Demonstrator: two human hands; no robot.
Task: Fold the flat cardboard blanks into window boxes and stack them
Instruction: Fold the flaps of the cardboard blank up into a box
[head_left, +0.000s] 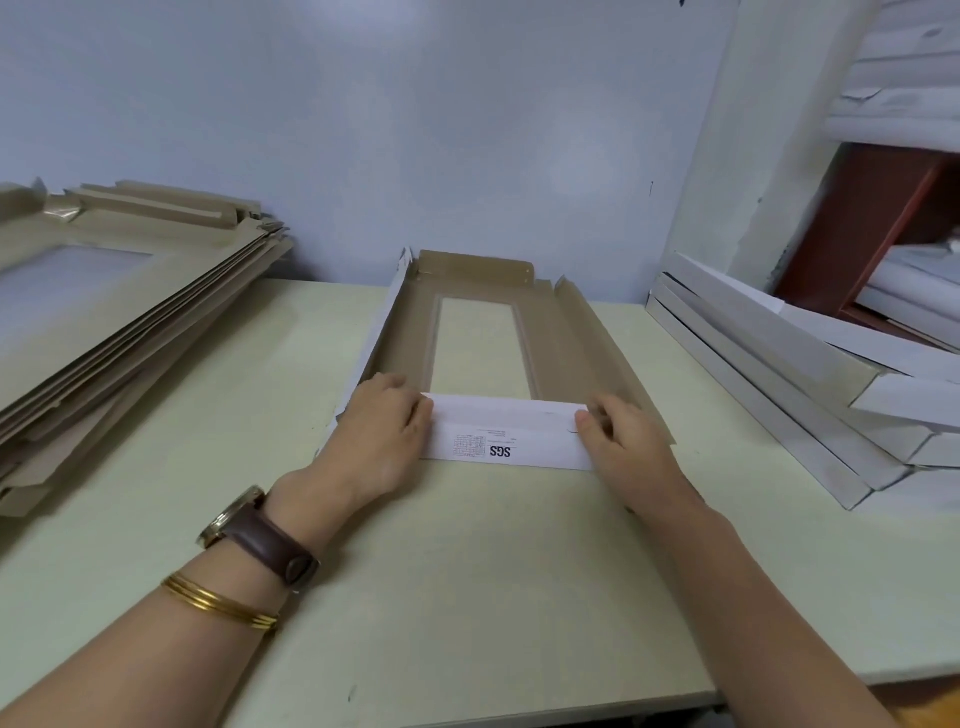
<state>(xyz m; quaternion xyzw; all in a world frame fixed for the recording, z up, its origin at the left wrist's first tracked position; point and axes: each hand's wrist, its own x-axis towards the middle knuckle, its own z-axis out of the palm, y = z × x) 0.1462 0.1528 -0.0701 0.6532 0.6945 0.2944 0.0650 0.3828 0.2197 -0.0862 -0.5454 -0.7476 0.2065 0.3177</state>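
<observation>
A brown cardboard blank (558, 343) with a long clear window lies lengthwise on the pale table (467, 571), its side walls and far flap partly raised. Its near end flap (506, 434), white with an "SGS" print, is folded over towards the window. My left hand (379, 441) holds the flap's left end, fingers curled over its edge. At the flap's right end, my right hand (621, 441) grips it the same way.
A pile of flat brown blanks (119, 312) lies at the left against the wall. Several folded white boxes (810, 395) lean in a stack at the right, beside a shelf with a red-brown frame (872, 218). The wall stands close behind the blank.
</observation>
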